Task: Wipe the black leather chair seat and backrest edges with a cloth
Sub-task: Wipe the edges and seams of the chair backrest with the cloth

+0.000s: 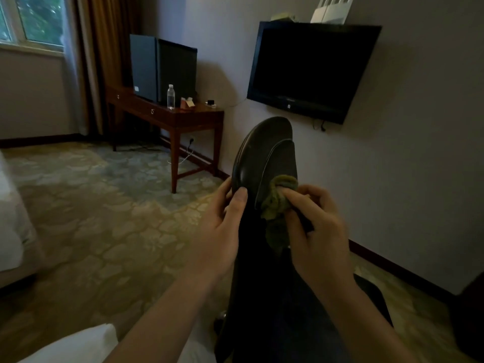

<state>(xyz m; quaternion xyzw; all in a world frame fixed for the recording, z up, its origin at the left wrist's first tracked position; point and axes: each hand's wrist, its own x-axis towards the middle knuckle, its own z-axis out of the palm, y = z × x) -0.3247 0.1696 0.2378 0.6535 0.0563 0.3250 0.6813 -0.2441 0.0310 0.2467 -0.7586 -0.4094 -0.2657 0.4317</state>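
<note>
Black leather chair backrest gripped at its edge by left hand, green cloth pinched against it by right hand, apparently beside a seam.

Your two forearms are bare as far down as the view reaches, your left hand and right hand are bare as well, and the left thumb shows a short, unpainted nail.
</note>
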